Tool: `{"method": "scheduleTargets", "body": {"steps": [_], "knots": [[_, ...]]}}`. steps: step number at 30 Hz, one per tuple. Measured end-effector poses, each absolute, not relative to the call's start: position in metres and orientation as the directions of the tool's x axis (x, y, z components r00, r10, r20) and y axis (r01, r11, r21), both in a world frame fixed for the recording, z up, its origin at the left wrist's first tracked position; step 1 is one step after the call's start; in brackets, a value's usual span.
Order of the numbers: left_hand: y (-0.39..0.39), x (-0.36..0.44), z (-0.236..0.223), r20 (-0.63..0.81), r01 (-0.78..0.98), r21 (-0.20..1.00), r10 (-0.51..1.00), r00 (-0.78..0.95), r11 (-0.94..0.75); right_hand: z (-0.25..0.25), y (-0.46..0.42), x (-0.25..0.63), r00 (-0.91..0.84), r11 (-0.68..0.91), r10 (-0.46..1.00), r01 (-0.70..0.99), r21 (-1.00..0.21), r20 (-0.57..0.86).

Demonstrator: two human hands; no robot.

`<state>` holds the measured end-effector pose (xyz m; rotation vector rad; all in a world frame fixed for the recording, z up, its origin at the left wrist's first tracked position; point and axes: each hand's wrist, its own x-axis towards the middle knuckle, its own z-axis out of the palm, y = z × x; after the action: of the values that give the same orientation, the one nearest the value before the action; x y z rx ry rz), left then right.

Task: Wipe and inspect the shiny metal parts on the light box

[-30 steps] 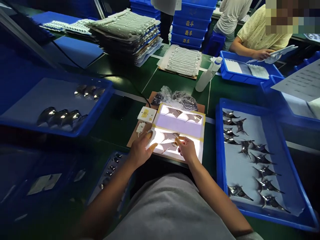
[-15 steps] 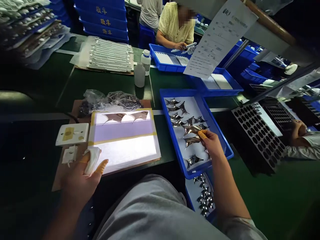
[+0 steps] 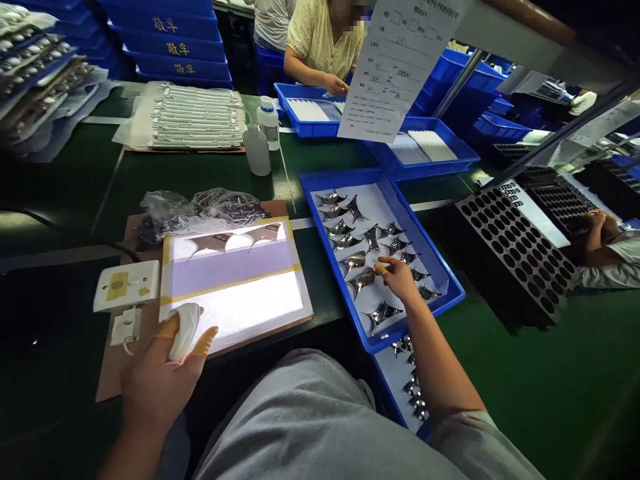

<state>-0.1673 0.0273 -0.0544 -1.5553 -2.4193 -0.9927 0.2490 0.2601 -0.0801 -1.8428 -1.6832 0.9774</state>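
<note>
Two hands are seen. A white cloth (image 3: 184,331) is gripped by the left hand (image 3: 160,380) over the corner of a lit panel (image 3: 245,310). At the right hand's (image 3: 397,280) 9 o'clock, a shiny metal piece (image 3: 361,283) is seen just beside its open fingers (image 3: 383,265), inside a blue tray (image 3: 320,183).

Can't make out the tiny print on the hanging paper sheet (image 3: 395,70) above the blue tray (image 3: 350,180), and the lower tray (image 3: 387,393) below it sits half hidden behind the right forearm (image 3: 440,353).
</note>
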Motion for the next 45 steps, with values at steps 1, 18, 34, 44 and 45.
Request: {"method": "scheduleTargets", "body": {"steps": [1, 18, 34, 44, 45], "knots": [[0.026, -0.167, -0.055, 0.4, 0.836, 0.467, 0.774, -0.491, 0.289, -0.078, 0.257, 0.257, 0.026, -0.145, 0.984, 0.702, -0.697, -0.178], [0.058, -0.151, -0.041, 0.583, 0.923, 0.385, 0.778, -0.237, -0.007, -0.051, 0.192, 0.261, 0.085, -0.15, 0.969, 0.947, -0.284, -0.231], [0.064, -0.08, -0.007, -0.347, 0.054, 0.937, 0.938, 0.013, 0.346, 0.007, 0.131, 0.116, -0.48, 0.634, 0.711, 0.122, -0.764, 0.514], [0.064, -0.179, -0.054, 0.147, 0.911, 0.38, 0.961, -0.233, 0.163, -0.046, 0.277, 0.212, -0.224, 0.259, 0.961, 0.935, -0.244, 0.162], [0.066, -0.189, -0.058, 0.13, 0.94, 0.295, 0.967, -0.22, 0.174, -0.051, 0.291, 0.221, -0.205, 0.224, 0.972, 0.957, -0.186, 0.12]]}}
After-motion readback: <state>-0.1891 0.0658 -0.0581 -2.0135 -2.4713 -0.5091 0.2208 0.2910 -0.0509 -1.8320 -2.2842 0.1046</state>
